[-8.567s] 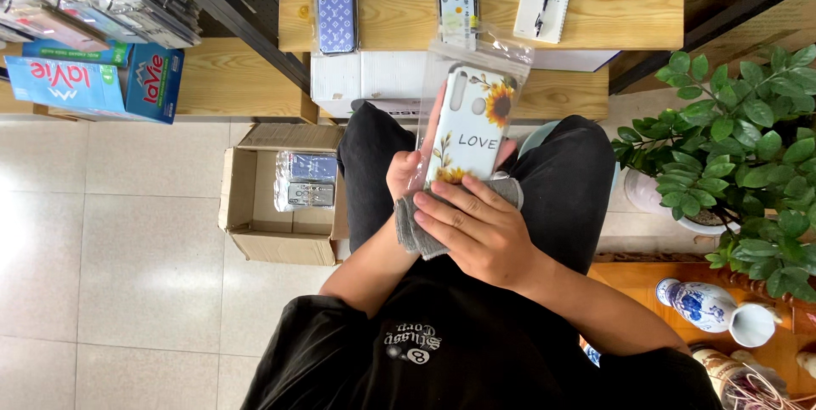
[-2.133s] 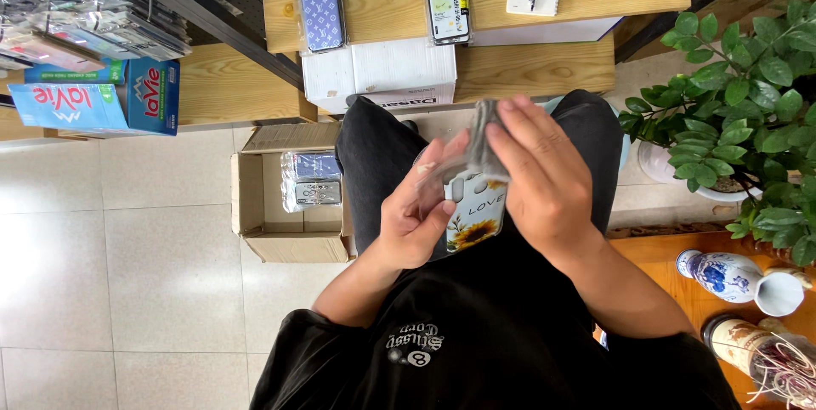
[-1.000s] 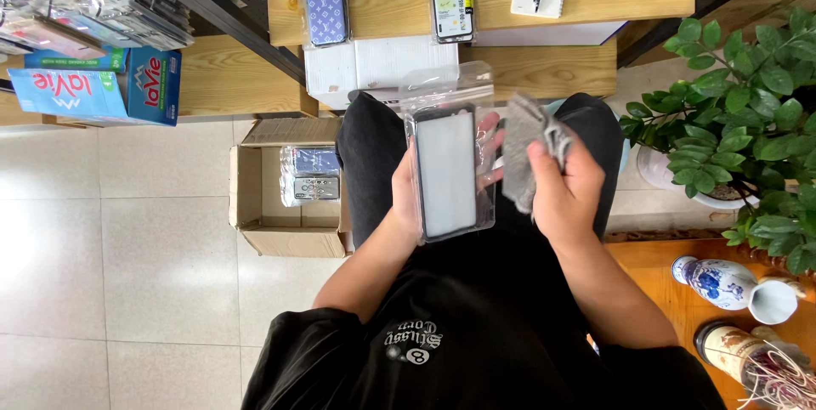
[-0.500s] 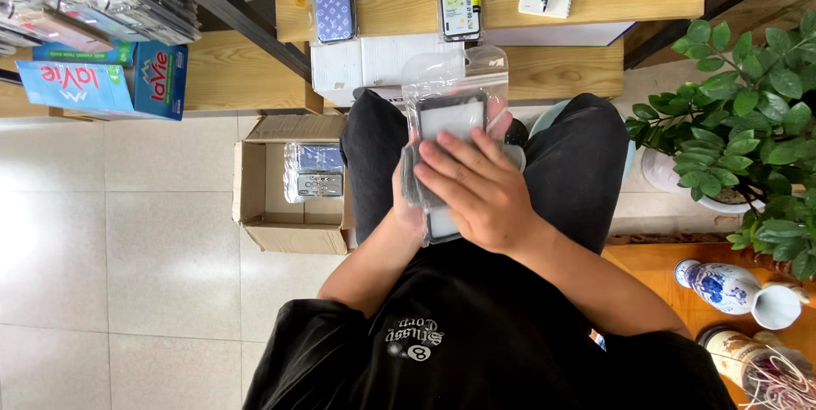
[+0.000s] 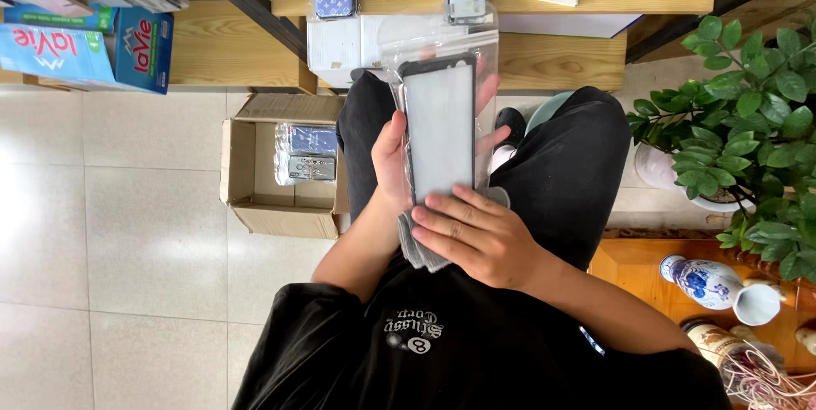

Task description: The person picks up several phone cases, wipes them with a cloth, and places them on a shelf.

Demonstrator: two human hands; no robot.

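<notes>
Your left hand (image 5: 393,159) grips the dark-rimmed phone case in its clear plastic sleeve (image 5: 439,125), held upright over your lap. Your right hand (image 5: 476,236) presses flat on its lower end, fingers spread. An open cardboard box (image 5: 280,168) sits on the floor beside your left knee.

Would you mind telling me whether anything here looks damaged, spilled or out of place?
Nothing stands out. The left hand holds the phone case upright inside its clear bag, the right hand rests at its lower end, and the cardboard box sits open on the floor.

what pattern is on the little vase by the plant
Blue floral painting on white, on the vase; the head view shows it.
</notes>
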